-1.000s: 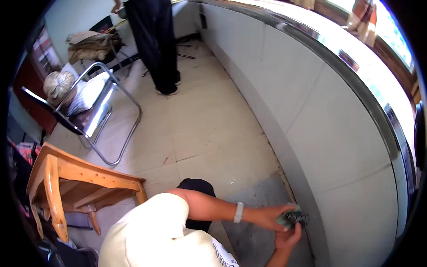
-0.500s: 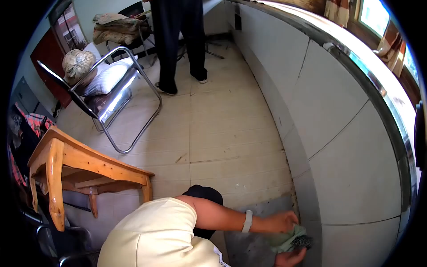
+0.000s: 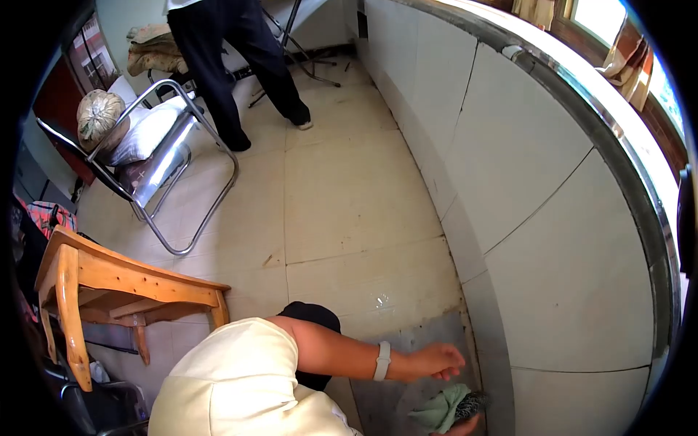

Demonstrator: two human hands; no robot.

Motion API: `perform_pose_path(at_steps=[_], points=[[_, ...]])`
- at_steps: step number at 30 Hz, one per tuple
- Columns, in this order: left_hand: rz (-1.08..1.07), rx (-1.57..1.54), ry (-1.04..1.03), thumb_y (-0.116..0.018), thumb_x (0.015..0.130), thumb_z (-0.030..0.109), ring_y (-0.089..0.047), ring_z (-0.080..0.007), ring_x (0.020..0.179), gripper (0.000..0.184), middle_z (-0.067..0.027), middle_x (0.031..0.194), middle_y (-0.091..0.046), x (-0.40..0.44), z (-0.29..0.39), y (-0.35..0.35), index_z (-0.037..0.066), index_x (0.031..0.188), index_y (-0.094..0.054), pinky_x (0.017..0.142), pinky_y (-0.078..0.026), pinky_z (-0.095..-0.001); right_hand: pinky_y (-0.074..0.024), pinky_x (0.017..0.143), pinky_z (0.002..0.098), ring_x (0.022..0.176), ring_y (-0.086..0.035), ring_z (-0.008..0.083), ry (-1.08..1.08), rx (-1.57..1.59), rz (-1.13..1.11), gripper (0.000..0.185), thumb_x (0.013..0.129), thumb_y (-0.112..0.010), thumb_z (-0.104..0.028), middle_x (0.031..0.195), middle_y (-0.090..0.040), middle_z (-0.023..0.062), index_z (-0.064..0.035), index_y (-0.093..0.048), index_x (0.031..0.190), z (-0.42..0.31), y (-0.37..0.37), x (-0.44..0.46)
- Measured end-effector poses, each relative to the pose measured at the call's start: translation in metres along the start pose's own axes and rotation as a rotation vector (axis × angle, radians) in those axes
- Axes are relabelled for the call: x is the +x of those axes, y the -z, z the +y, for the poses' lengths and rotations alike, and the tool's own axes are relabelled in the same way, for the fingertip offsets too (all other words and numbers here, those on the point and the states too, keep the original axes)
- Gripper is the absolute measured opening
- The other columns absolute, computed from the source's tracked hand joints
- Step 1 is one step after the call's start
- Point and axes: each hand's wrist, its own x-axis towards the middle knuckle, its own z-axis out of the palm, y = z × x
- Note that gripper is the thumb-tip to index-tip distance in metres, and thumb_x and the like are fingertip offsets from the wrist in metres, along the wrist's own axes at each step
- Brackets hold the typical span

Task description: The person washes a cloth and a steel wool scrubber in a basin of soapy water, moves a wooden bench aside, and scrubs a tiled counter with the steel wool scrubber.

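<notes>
My left hand [image 3: 436,362], with a white band [image 3: 382,361] on its wrist, hangs over the grey floor patch beside the tiled wall. Its fingers are loosely bent and apart, and nothing shows in them. Below it, at the bottom edge, my right hand [image 3: 462,427] is partly cut off by the frame. It grips a dark, wiry scouring pad [image 3: 469,408] with a crumpled green cloth [image 3: 441,408] against it. How the fingers wrap around the two is partly hidden.
A white tiled wall [image 3: 560,291] runs along my right. To the left stand a wooden table [image 3: 138,280] and a metal-framed chair [image 3: 212,203] bearing bundles. A person in dark trousers [image 3: 233,65] stands farther back on the tiled floor [image 3: 342,196].
My left hand has come off the green cloth, which stays with the pad in my right hand. The view has shifted, and the person at the back has changed stance.
</notes>
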Motion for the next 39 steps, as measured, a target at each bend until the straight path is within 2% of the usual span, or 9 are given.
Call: perform_pose_path(at_steps=[3,5,8,9,15,20,26,30,39], points=[[-0.003,0.03,-0.118,-0.05,0.085,0.018,-0.052,-0.0094,0.071,0.018,-0.0035,0.082,-0.056,-0.004,0.0,-0.005,0.004,0.097,-0.052,0.063,-0.045,-0.0241,-0.0409,0.086,0.0504,0.096,-0.053,0.0346,-0.095,-0.092,-0.087,0.059,0.075,-0.048,-0.045,0.107,-0.056,0.0129,-0.0027,-0.049,0.116,0.005,0.016,0.004],[0.095,0.495,-0.608,-0.052,0.084,0.015,-0.054,-0.0144,0.07,0.017,-0.0067,0.082,-0.057,-0.021,0.013,-0.014,0.002,0.095,-0.052,0.063,-0.046,-0.0278,-0.0362,0.089,0.0393,0.111,-0.043,0.0249,-0.086,-0.068,-0.17,0.059,0.081,-0.036,-0.047,0.121,-0.044,0.0107,-0.0049,-0.039,0.123,0.015,0.026,0.016],[-0.043,0.746,-0.818,-0.053,0.083,0.013,-0.055,-0.0225,0.071,0.018,-0.0109,0.083,-0.057,-0.038,0.024,-0.015,0.002,0.097,-0.053,0.062,-0.045,-0.033,-0.033,0.093,0.0351,0.114,-0.041,0.0223,0.128,-0.201,-0.431,0.055,0.083,-0.039,-0.037,0.123,-0.042,0.0106,-0.0022,-0.036,0.126,0.021,-0.052,-0.005],[-0.045,0.726,-0.8,-0.053,0.083,0.013,-0.055,-0.0225,0.071,0.018,-0.0109,0.083,-0.057,-0.037,0.022,-0.017,0.002,0.097,-0.053,0.062,-0.045,-0.033,-0.0417,0.08,0.0355,0.098,-0.05,0.0229,0.117,-0.306,-0.26,0.049,0.084,-0.035,-0.043,0.106,-0.052,0.0069,-0.0043,-0.049,0.11,0.023,-0.064,-0.006],[-0.059,1.115,-1.017,-0.046,0.083,0.007,-0.053,-0.0295,0.066,0.043,-0.0124,0.075,-0.053,-0.043,0.041,-0.011,0.008,0.125,-0.038,0.058,-0.044,-0.0383,-0.042,0.081,0.0359,0.096,-0.052,0.0243,-0.196,-0.219,0.054,0.041,0.085,-0.038,-0.038,0.103,-0.055,0.0084,-0.0054,-0.053,0.105,0.014,-0.102,-0.059],[0.161,1.145,-0.588,-0.046,0.078,0.003,-0.053,-0.0288,0.069,0.056,-0.0129,0.072,-0.051,-0.069,0.053,-0.004,0.009,0.131,-0.03,0.058,-0.044,-0.0389,-0.0415,0.083,0.0385,0.096,-0.052,0.0274,-0.324,-0.209,0.216,0.04,0.083,-0.04,-0.037,0.103,-0.055,0.0094,-0.0055,-0.053,0.105,0.021,-0.137,-0.099],[0.562,0.909,-0.649,-0.049,0.074,0.002,-0.054,-0.0304,0.072,0.056,-0.0145,0.079,-0.055,-0.113,0.034,0.018,0.009,0.128,-0.034,0.062,-0.044,-0.038,-0.0429,0.081,0.0432,0.092,-0.053,0.0309,-0.485,-0.108,0.124,0.043,0.08,-0.041,-0.041,0.1,-0.056,0.0121,-0.0054,-0.054,0.1,0.042,-0.147,-0.141],[0.484,0.811,-0.454,-0.05,0.075,0.004,-0.055,-0.0314,0.073,0.052,-0.0147,0.084,-0.058,-0.152,0.006,0.013,0.009,0.126,-0.037,0.064,-0.045,-0.0382,-0.0458,0.077,0.0438,0.086,-0.056,0.0322,-0.488,0.0,0.229,0.045,0.078,-0.041,-0.042,0.094,-0.059,0.0152,-0.0025,-0.057,0.094,0.04,-0.16,-0.18],[0.783,0.273,-0.241,-0.058,0.081,0.018,-0.058,-0.0156,0.062,0.04,-0.0064,0.076,-0.06,-0.281,0.04,-0.036,0.008,0.117,-0.043,0.058,-0.047,-0.028,-0.0455,0.079,0.041,0.084,-0.057,0.0284,-0.4,-0.06,0.095,0.037,0.081,-0.044,-0.036,0.09,-0.061,0.0119,-0.0037,-0.06,0.09,-0.017,-0.32,-0.23]])
